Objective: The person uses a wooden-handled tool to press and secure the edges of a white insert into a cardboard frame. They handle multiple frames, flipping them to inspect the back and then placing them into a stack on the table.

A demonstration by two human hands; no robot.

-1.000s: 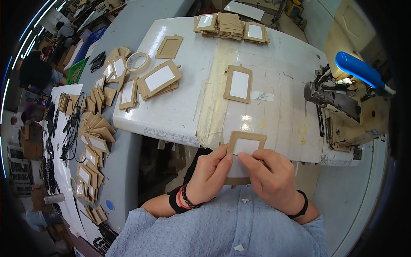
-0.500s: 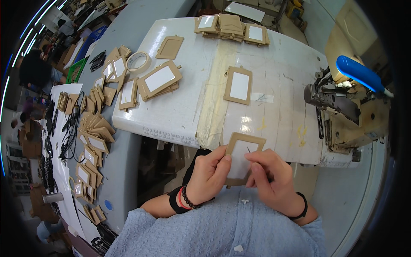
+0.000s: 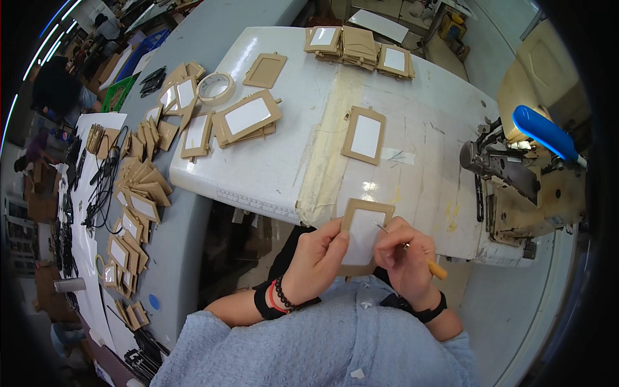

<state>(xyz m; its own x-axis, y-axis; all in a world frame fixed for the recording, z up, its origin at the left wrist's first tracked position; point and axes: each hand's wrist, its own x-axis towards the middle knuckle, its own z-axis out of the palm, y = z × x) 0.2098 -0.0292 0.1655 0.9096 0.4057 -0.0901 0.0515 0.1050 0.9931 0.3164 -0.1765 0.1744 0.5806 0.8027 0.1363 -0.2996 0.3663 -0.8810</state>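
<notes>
Near the table's front edge I hold a tan card holder (image 3: 358, 259) with a pale window. My left hand (image 3: 316, 255) is closed on its left side, thumb on the front. In my right hand (image 3: 405, 255) is an awl (image 3: 438, 269) with an orange handle and a thin metal shaft. Its tip points up and left over the upper right part of the window; whether it touches the surface I cannot tell. Another tan card holder (image 3: 365, 136) lies just beyond, on the worktable.
A sewing machine (image 3: 509, 171) with a blue piece (image 3: 545, 131) stands on the right. Stacked card holders (image 3: 359, 46) are at the far edge. A tape roll (image 3: 216, 88) and more holders (image 3: 247, 117) lie left. Piled holders (image 3: 143, 205) cover part of the grey side table (image 3: 184, 258).
My right hand has turned, bringing the awl's orange handle into view and its tip slightly right. My left hand keeps its hold on the card holder. The whole view has shifted slightly.
</notes>
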